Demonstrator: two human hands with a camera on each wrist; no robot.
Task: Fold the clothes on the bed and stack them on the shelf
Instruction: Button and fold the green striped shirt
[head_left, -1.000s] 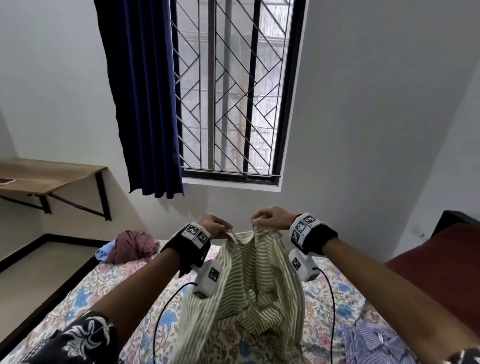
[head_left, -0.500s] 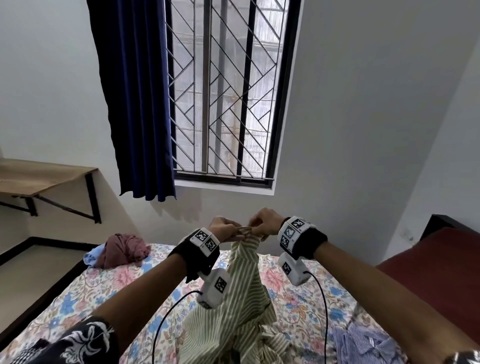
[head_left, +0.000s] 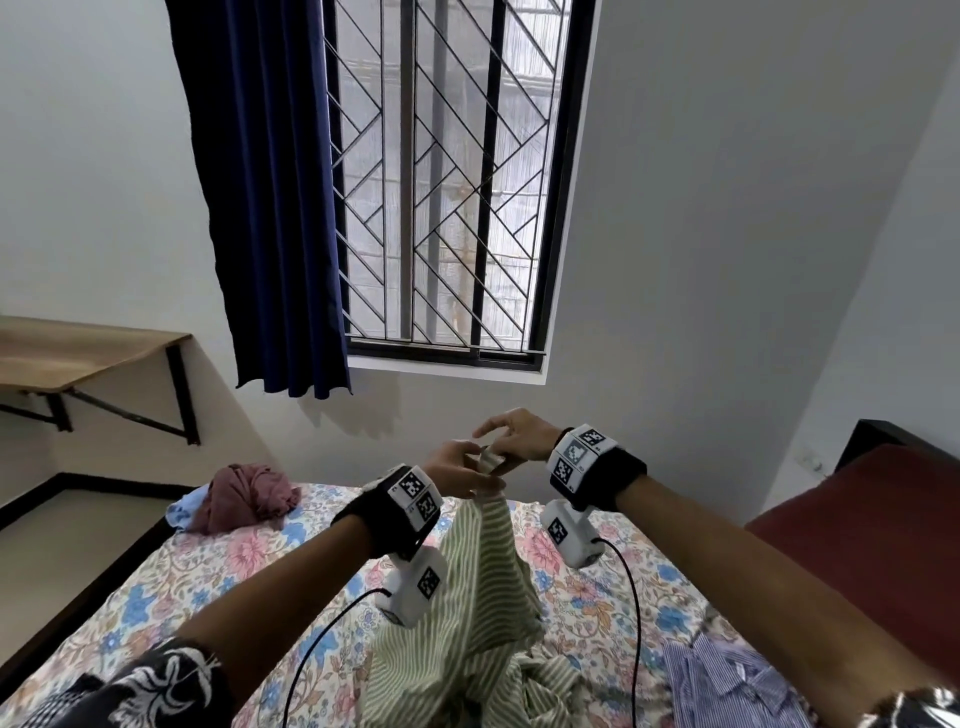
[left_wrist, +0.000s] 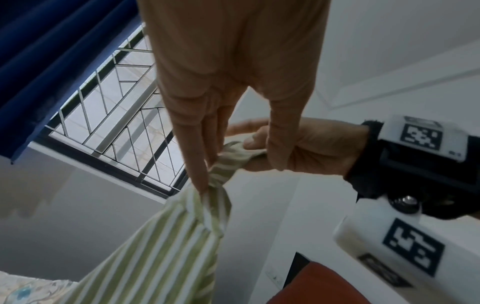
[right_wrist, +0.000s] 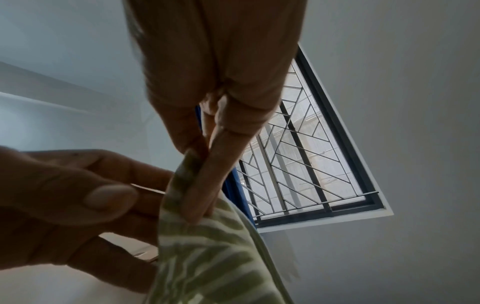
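A green-and-white striped shirt (head_left: 483, 571) hangs from both hands above the floral bed (head_left: 208, 577), its lower part bunched on the sheet. My left hand (head_left: 470, 475) and right hand (head_left: 498, 452) meet at its gathered top. In the left wrist view, the left fingers (left_wrist: 202, 181) pinch the bunched cloth (left_wrist: 182, 236) while the right hand (left_wrist: 298, 148) grips it just beside. In the right wrist view, the right hand's finger (right_wrist: 205, 185) and thumb pinch the shirt's edge (right_wrist: 207, 257), with the left hand (right_wrist: 64, 195) close alongside.
A maroon garment (head_left: 244, 499) over a light blue one (head_left: 179, 512) lies crumpled at the bed's far left. A blue striped shirt (head_left: 727, 680) lies at the near right. A wooden wall shelf (head_left: 78, 353) is at the left, a dark red panel (head_left: 883, 545) at the right.
The two hands came together from a spread hold, so the shirt's top is now gathered in one bunch and it hangs narrow. Both hands rose slightly.
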